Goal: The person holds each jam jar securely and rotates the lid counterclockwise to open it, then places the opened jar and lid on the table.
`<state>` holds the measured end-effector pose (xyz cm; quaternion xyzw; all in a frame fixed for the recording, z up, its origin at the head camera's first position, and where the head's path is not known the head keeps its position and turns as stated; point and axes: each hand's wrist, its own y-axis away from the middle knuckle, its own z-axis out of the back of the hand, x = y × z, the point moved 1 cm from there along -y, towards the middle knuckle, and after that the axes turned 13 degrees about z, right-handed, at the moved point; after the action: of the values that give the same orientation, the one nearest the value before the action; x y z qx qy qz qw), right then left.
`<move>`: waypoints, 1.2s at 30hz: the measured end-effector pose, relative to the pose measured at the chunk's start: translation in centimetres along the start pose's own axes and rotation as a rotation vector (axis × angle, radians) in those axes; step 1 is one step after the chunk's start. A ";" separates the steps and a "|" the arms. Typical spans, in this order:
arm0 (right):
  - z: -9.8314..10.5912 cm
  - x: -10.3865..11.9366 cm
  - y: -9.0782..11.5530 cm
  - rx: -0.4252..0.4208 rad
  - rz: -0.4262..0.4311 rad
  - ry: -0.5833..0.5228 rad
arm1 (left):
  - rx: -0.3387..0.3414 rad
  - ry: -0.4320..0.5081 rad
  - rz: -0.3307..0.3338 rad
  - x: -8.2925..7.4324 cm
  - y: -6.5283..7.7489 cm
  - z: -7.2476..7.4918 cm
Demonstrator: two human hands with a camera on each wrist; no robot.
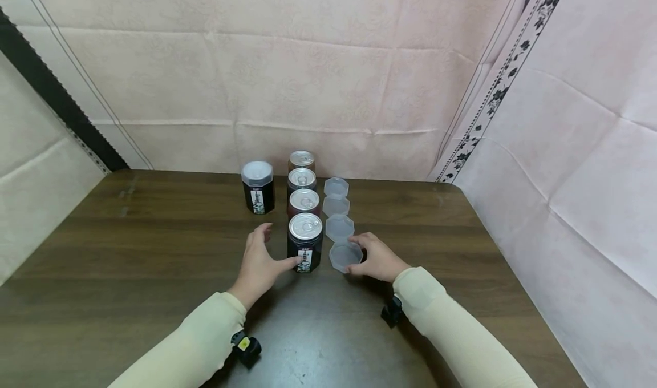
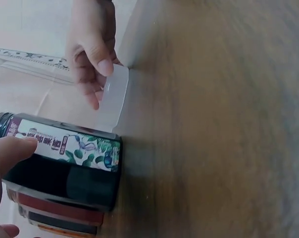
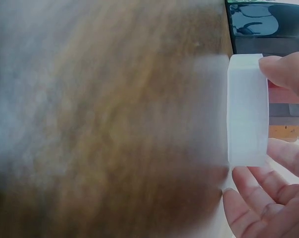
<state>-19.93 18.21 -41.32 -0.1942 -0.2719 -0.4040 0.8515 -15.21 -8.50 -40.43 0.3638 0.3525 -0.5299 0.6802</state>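
Observation:
Several dark jars with silver pull-tab tops stand in a row running away from me. The nearest jar has a white label with leaves and berries, plainest in the left wrist view. My left hand is at its left front, thumb at the label and fingers spread wide to the left. To the right of the jars, translucent octagonal lids lie in a matching row. My right hand holds the nearest lid by its edges, thumb on one side and fingers on the other; the right wrist view shows this lid on edge, close to the wood.
A capped jar with a frosted lid stands apart at the back left. Behind the nearest jar are the other jars, beside the farther lids. A patterned cloth hangs at the back edge of the brown wooden table.

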 end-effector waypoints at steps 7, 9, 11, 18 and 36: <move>0.0 0.0 0.0 -0.002 -0.006 -0.016 | -0.015 -0.006 -0.009 0.4 -0.2 0.7; 0.0 0.0 0.1 -0.005 -0.007 -0.023 | -0.014 -0.010 -0.006 0.5 -0.2 1.1; 0.1 0.0 0.1 -0.010 -0.009 -0.028 | -0.013 -0.016 -0.002 0.6 -0.2 1.5; 0.6 0.3 0.2 -0.023 -0.008 -0.036 | -0.017 -0.034 0.008 0.9 -0.6 2.5; 1.8 1.8 0.6 -0.127 -0.011 -0.049 | -0.056 -0.038 0.002 1.1 -1.3 3.4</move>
<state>-19.08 18.45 -38.87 -0.2564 -0.2676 -0.4204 0.8282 -15.96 -12.20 -39.84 0.3347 0.3539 -0.5260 0.6972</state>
